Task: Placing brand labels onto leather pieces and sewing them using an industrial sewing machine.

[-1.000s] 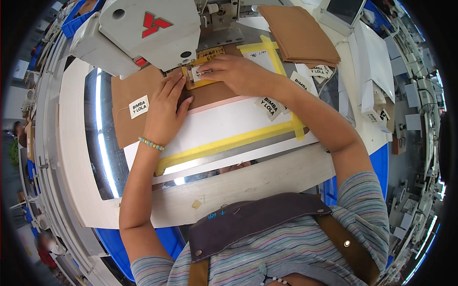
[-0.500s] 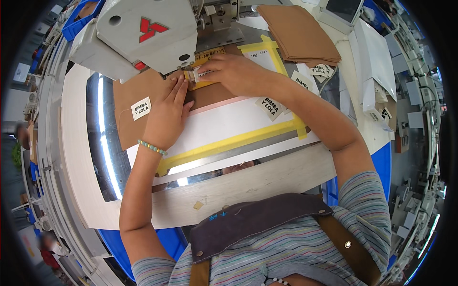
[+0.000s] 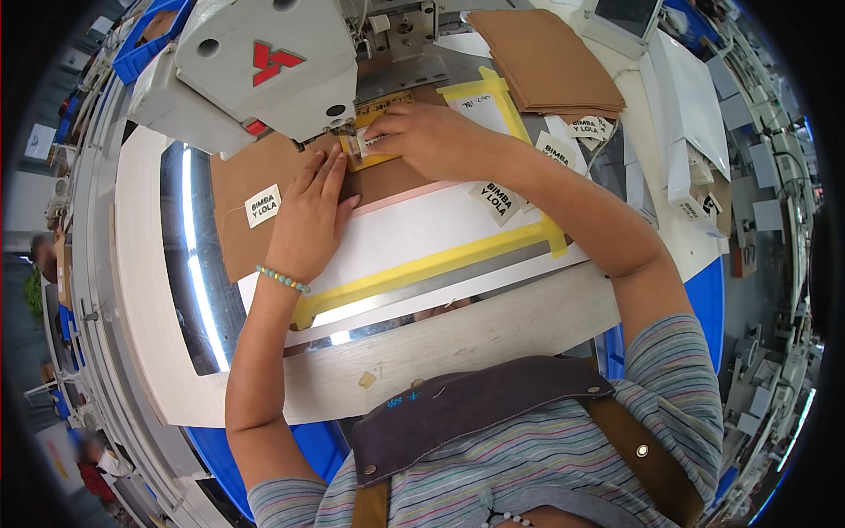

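Observation:
My left hand (image 3: pixel 308 211) lies with outstretched fingers on a brown sheet (image 3: pixel 242 167), its fingertips beside a yellow template (image 3: pixel 380 160) below the head of a white sewing machine (image 3: pixel 264 62). A white label with dark print (image 3: pixel 262 206) is attached to the brown sheet, left of that hand. My right hand (image 3: pixel 440 141) has its fingers closed on a small white label (image 3: pixel 370 138) at the template's opening. The fingers partly cover this label. Beneath lies a white board edged with yellow tape (image 3: pixel 422 264).
Loose printed labels (image 3: pixel 495 202) lie under my right forearm. A stack of brown sheets (image 3: pixel 541 62) stands at the back right, near a small screen unit (image 3: pixel 623 22). Farther right is a white box (image 3: pixel 691 114). A blue bin (image 3: pixel 150 40) is at the far left.
Both hands stay nearly in place, with only slight finger movement at the template. The whole view has shifted slightly.

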`<state>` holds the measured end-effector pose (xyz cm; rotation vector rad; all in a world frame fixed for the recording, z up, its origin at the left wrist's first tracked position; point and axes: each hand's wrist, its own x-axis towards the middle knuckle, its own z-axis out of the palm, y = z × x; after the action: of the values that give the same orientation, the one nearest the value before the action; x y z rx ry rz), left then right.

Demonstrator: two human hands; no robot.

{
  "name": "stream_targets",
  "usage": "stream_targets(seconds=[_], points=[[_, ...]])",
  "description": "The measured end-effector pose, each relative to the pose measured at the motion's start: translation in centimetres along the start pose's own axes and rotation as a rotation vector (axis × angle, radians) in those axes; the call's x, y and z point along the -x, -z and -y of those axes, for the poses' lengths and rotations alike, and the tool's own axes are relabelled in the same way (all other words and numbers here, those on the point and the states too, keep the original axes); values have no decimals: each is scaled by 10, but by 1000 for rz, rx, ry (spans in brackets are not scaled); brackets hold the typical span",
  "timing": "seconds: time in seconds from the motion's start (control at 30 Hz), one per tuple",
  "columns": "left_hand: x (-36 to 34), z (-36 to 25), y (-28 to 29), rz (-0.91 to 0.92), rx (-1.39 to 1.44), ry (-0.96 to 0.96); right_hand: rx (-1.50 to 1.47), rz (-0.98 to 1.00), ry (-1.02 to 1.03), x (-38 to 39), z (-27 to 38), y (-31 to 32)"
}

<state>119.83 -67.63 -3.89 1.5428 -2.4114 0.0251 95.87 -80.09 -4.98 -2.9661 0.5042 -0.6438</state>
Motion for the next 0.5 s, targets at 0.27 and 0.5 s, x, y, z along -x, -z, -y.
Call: stream_targets(seconds=[0.27, 0.5], points=[[-3, 6, -1, -19, -5, 26, 49, 8, -26, -7, -13, -8], [0, 10, -1, -42, -16, 1, 56, -4, 4, -9, -20, -7]])
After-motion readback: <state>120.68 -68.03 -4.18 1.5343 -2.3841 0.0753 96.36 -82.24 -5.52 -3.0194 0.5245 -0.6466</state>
